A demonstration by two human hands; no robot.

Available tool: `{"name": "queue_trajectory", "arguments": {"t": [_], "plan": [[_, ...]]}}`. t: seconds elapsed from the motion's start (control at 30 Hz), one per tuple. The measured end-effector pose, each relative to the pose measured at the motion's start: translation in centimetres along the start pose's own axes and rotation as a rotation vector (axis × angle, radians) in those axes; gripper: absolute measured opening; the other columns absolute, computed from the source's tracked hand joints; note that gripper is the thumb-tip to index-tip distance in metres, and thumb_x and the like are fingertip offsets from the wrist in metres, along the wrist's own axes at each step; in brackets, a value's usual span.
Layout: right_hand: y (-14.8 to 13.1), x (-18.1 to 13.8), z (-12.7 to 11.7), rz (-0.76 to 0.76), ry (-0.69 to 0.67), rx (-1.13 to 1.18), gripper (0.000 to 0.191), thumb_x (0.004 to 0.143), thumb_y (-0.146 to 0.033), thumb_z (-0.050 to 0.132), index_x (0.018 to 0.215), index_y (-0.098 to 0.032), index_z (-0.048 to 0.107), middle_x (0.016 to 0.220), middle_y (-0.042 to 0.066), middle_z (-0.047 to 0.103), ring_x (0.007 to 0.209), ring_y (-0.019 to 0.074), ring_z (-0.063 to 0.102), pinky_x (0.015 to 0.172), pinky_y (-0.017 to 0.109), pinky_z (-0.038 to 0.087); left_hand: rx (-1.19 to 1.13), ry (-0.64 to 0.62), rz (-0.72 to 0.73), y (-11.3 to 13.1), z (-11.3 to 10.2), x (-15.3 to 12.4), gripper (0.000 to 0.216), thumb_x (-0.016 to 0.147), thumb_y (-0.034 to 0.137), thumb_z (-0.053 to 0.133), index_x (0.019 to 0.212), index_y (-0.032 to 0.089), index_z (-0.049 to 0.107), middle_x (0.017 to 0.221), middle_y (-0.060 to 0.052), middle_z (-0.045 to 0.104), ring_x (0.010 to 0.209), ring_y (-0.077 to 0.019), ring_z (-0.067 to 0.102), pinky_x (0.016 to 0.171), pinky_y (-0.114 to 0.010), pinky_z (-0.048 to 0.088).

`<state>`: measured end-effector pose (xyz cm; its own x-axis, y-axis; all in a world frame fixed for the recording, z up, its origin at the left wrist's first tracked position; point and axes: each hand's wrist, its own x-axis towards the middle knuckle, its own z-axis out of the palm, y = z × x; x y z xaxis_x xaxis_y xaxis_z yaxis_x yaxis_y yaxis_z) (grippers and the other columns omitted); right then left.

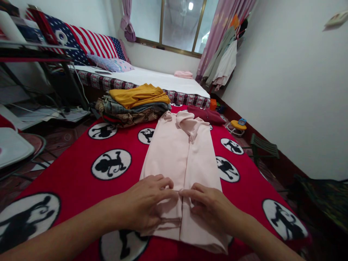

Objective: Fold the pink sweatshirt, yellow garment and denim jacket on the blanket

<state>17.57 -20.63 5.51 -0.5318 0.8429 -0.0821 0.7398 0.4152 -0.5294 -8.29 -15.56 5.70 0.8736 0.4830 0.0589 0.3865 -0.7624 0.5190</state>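
A pale pink shirt (179, 152) lies lengthwise on a red blanket (81, 181) printed with black monkey circles, its sides folded inward and its collar at the far end. My left hand (148, 203) rests on the near hem, fingers pinching the fabric at the middle seam. My right hand (210, 206) lies beside it, fingertips pinching the same seam. The two hands almost touch.
A pile of folded clothes (133, 107) topped by a mustard garment sits at the blanket's far left. A dark red garment (206, 115) lies at the far right. Behind are a bed (152, 79), a metal rack (40, 61) on the left, and a green stool (263, 145) by the right wall.
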Motion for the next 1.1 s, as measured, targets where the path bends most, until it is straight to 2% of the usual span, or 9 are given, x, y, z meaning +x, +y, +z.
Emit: {"name": "queue_trajectory", "arguments": {"t": [0.17, 0.37, 0.53, 0.6, 0.67, 0.73, 0.8, 0.93, 1.1], "plan": [[0.4, 1.0, 0.7, 0.029, 0.023, -0.04, 0.029, 0.079, -0.006, 0.057, 0.101, -0.024, 0.063, 0.093, 0.001, 0.062, 0.079, 0.0147, 0.06, 0.068, 0.023, 0.041, 0.089, 0.066, -0.013, -0.2, 1.7, 1.6, 0.053, 0.062, 0.011, 0.059, 0.113, 0.026, 0.06, 0.099, -0.004, 0.061, 0.09, -0.0234, 0.056, 0.081, -0.035, 0.043], [0.4, -0.7, -0.8, -0.011, 0.163, 0.127, 0.02, 0.073, -0.004, 0.056, 0.083, -0.021, 0.058, 0.08, 0.0, 0.06, 0.068, 0.0127, 0.055, 0.062, 0.022, 0.041, -0.024, 0.039, -0.104, -0.4, -2.5, 0.1, 0.039, 0.055, 0.005, 0.048, 0.083, 0.025, 0.066, 0.081, 0.001, 0.063, 0.076, -0.0165, 0.058, 0.065, -0.025, 0.039], [0.2, -0.3, -2.5, -0.007, -0.016, 0.37, 0.048, 0.076, -0.009, 0.059, 0.121, -0.026, 0.057, 0.083, -0.001, 0.067, 0.069, 0.0136, 0.061, 0.063, 0.022, 0.048, -0.187, -0.141, -0.144, -0.4, -4.8, -1.5, 0.038, 0.064, 0.015, 0.064, 0.098, 0.027, 0.072, 0.093, 0.0, 0.068, 0.079, -0.0172, 0.062, 0.07, -0.022, 0.044], [1.8, 1.7, -2.8, 0.014, 0.156, 0.363, 0.04, 0.081, -0.016, 0.056, 0.12, -0.023, 0.057, 0.083, 0.0, 0.068, 0.071, 0.0144, 0.063, 0.066, 0.025, 0.05, -0.287, -0.254, -0.184, -0.7, -5.3, -0.7, 0.03, 0.071, 0.031, 0.07, 0.1, 0.025, 0.074, 0.091, -0.002, 0.071, 0.076, -0.018, 0.064, 0.066, -0.022, 0.046], [4.3, 4.5, -2.7, 0.053, 0.459, 0.224, 0.027, 0.086, -0.025, 0.055, 0.112, -0.02, 0.061, 0.099, 0.007, 0.068, 0.091, 0.0193, 0.065, 0.081, 0.033, 0.052, -0.348, -0.291, -0.232, -1.6, -5.8, 1.1, 0.029, 0.077, 0.041, 0.067, 0.098, 0.023, 0.075, 0.085, -0.003, 0.072, 0.073, -0.0182, 0.065, 0.061, -0.022, 0.046], [6.7, 7.2, -2.2, 0.097, 0.637, 0.055, 0.035, 0.085, -0.03, 0.058, 0.117, -0.017, 0.059, 0.125, 0.014, 0.06, 0.118, 0.026, 0.056, 0.1, 0.043, 0.045, -0.343, -0.2, -0.255, -3.2, -6.2, 3.8, 0.027, 0.079, 0.039, 0.064, 0.097, 0.02, 0.075, 0.084, -0.004, 0.073, 0.073, -0.0184, 0.066, 0.062, -0.022, 0.047], [8.4, 9.4, -1.2, 0.135, 0.635, -0.077, 0.05, 0.084, -0.031, 0.06, 0.13, -0.014, 0.053, 0.14, 0.018, 0.049, 0.133, 0.0309, 0.043, 0.11, 0.051, 0.034, -0.288, 0.015, -0.277, -5.4, -6.4, 7.1, 0.027, 0.078, 0.032, 0.064, 0.098, 0.017, 0.073, 0.089, -0.006, 0.074, 0.078, -0.0195, 0.068, 0.068, -0.024, 0.05], [8.6, 10.6, 0.7, 0.179, 0.546, -0.241, 0.044, 0.093, -0.03, 0.05, 0.134, -0.014, 0.052, 0.147, 0.018, 0.043, 0.139, 0.0342, 0.034, 0.111, 0.058, 0.029, -0.147, 0.426, -0.382, -10.5, -6.6, 14.2, 0.046, 0.076, 0.027, 0.065, 0.118, 0.009, 0.064, 0.107, -0.014, 0.07, 0.085, -0.0209, 0.068, 0.074, -0.028, 0.052], [7.5, 9.9, 0.8, 0.163, 0.539, -0.254, 0.041, 0.093, -0.027, 0.05, 0.132, -0.015, 0.054, 0.146, 0.017, 0.045, 0.138, 0.0319, 0.037, 0.111, 0.056, 0.03, 0.127, 0.617, -0.405, -14.0, -7.6, 22.0, 0.056, 0.08, 0.032, 0.065, 0.13, 0.009, 0.055, 0.13, -0.016, 0.059, 0.115, -0.0259, 0.058, 0.099, -0.035, 0.044]]}}
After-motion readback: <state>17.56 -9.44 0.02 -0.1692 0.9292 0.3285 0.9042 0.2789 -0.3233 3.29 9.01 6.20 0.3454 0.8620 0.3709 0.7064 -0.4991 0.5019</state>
